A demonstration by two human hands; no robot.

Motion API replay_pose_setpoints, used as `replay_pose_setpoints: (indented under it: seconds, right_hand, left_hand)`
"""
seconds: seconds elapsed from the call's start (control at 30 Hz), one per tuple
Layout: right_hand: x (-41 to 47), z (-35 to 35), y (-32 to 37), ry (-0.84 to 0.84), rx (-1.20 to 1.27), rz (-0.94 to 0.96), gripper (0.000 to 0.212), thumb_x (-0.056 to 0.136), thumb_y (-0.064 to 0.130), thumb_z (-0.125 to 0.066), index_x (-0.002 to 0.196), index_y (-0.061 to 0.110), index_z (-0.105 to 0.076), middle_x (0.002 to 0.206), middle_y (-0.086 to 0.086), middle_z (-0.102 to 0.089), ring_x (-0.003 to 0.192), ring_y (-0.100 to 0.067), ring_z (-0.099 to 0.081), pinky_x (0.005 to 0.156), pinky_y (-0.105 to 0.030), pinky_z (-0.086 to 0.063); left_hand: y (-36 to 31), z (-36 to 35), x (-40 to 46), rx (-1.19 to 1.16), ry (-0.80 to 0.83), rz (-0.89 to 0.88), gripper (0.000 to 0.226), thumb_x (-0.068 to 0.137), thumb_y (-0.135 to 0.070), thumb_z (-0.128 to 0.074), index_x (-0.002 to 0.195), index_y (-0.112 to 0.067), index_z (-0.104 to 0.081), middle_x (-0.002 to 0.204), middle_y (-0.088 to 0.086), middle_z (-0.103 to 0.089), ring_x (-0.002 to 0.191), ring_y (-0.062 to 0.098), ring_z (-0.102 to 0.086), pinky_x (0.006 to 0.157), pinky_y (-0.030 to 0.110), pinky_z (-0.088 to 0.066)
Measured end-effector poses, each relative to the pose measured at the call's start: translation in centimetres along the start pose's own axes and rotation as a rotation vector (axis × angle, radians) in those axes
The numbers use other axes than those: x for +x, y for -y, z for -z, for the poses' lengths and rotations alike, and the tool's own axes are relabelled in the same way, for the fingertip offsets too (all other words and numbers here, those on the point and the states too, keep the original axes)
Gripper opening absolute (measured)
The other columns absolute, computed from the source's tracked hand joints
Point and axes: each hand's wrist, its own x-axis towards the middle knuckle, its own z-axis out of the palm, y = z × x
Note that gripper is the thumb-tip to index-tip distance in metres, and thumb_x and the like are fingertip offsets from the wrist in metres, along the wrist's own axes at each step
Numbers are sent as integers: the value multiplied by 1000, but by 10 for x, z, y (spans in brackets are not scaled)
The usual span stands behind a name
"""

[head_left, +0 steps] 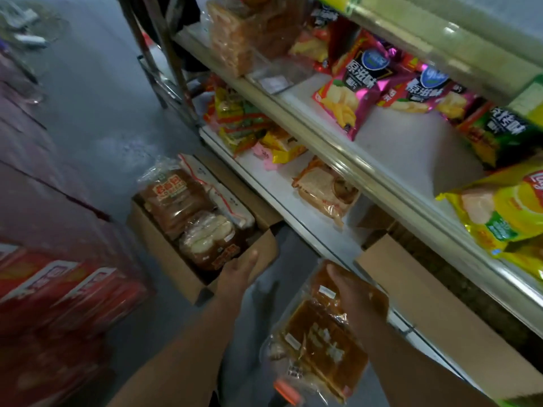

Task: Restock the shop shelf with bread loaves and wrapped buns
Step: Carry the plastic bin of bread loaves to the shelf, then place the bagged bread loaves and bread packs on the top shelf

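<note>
The right hand (349, 292) grips a wrapped bread loaf (326, 342) at lower centre, probably for the lower shelf (296, 201), while the open left hand (238, 274) reaches toward the carton (164, 248) for more.

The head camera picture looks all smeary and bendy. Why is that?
In the head view, motion blur smears the red boxes at the left and the top shelf edge; the wide lens bends the shelves into slanted curves; the floor is dim, while the chip bags sit in brighter light.
</note>
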Motion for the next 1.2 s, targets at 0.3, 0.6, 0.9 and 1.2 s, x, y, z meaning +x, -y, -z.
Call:
replay_pose_setpoints:
  seconds: [0.3, 0.6, 0.9, 1.2]
  right_hand:
    - [-1, -125, 93, 178, -174, -38, 34, 89, 66, -60, 91, 32, -58, 103, 2, -60, 103, -20, -58, 103, -42, -47]
    - [32, -227, 137, 211, -179, 49, 24, 92, 48, -67, 89, 24, -67, 91, 9, -60, 89, -12, -55, 97, -36, -48]
    - [75, -260, 132, 235, -251, 19, 37, 89, 46, -71, 118, 22, -67, 119, -1, -65, 115, -21, -57, 108, -42, -44]
    - [170, -276, 99, 390, -447, 61, 70, 77, 68, -69, 127, 19, -64, 129, -2, -62, 117, -21, -57, 106, -43, -45]
  left_hand:
    - [-19, 82, 34, -151, -86, 27, 74, 67, -82, -67, 117, -28, -69, 116, -10, -68, 112, 18, -61, 104, 44, -47]
    - [24, 152, 130, -317, 36, 216, 70, 66, -66, -85, 113, -16, -72, 118, 12, -73, 106, 32, -71, 98, 55, -53]
    - [16, 163, 140, -342, -46, 218, 50, 84, -46, -72, 116, -8, -70, 103, 4, -77, 84, 13, -75, 66, 21, -56]
    - [67, 135, 181, -268, -155, 253, 47, 94, -42, -66, 127, -8, -63, 108, -1, -68, 88, 2, -60, 69, 16, -46]
